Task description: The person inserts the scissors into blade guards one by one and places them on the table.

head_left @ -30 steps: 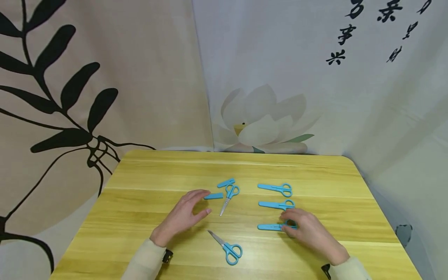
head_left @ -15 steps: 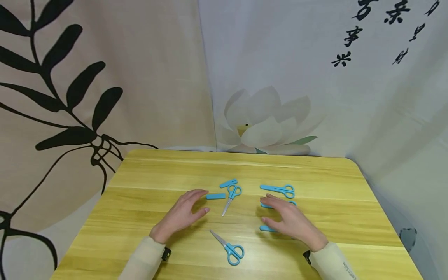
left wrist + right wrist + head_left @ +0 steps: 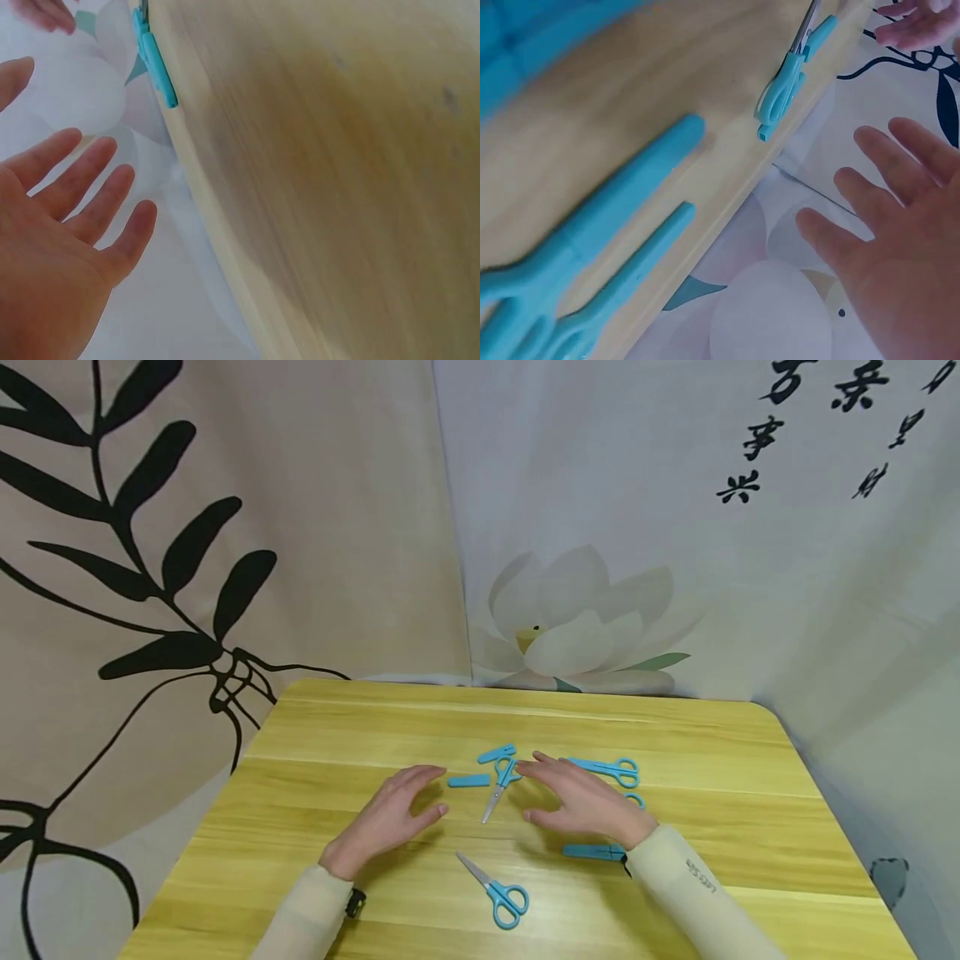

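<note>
In the head view, bare scissors [image 3: 502, 778] with blue handles lie mid-table, next to two blue blade covers, one behind [image 3: 497, 754] and one to the left [image 3: 468, 781]. My left hand [image 3: 386, 818] hovers left of them, fingers spread and holding nothing. From the right, my right hand [image 3: 585, 802] reaches close to the handles with loosely spread fingers; it looks apart from them in the right wrist view. A second bare pair of scissors [image 3: 493, 888] lies nearer the front, blades pointing back-left.
To the right lie covered blue scissors: a back pair [image 3: 603, 768], a middle pair [image 3: 636, 799] mostly behind my right hand, and a front pair [image 3: 592, 852] partly behind my sleeve. The wooden table [image 3: 360, 718] ends at a printed curtain [image 3: 360, 527].
My right hand has left the front covered scissors and moved left and back, toward the bare scissors, with its fingers spreading. My left hand has stayed in place. The head view has shifted slightly.
</note>
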`<state>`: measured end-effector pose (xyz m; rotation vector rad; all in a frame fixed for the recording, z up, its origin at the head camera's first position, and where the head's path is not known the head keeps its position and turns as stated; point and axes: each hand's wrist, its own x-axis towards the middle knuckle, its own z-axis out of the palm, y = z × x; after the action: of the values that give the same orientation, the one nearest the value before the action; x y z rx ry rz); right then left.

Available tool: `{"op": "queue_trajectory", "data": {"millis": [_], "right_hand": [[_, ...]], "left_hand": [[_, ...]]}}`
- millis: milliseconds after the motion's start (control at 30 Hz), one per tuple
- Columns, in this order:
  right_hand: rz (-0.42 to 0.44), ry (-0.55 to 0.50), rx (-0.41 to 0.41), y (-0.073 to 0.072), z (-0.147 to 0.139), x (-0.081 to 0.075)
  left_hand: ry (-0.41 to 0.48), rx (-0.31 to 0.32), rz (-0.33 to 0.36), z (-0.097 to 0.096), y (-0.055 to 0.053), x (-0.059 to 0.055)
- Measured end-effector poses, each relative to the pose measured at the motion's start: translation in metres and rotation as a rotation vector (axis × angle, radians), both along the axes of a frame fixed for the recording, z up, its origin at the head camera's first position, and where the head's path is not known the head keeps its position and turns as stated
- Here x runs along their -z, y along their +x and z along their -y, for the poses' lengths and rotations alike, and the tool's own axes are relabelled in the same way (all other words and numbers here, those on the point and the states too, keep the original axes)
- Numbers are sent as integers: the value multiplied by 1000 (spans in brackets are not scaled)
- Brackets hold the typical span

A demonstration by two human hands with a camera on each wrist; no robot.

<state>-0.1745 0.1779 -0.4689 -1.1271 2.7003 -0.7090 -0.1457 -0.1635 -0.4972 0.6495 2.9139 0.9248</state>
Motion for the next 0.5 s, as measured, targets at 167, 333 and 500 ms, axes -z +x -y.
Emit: {"op": "queue_trajectory", "data": {"millis": [167, 333, 500], "right_hand": [[70, 59, -8, -15, 12, -3], [117, 73, -28, -27, 23, 1], [163, 92, -23, -35, 31, 8]], "left_hand": [[-6, 6, 9, -1, -1, 1], [-7, 14, 4, -1, -1, 2], [3, 20, 7, -1, -3, 3]]}}
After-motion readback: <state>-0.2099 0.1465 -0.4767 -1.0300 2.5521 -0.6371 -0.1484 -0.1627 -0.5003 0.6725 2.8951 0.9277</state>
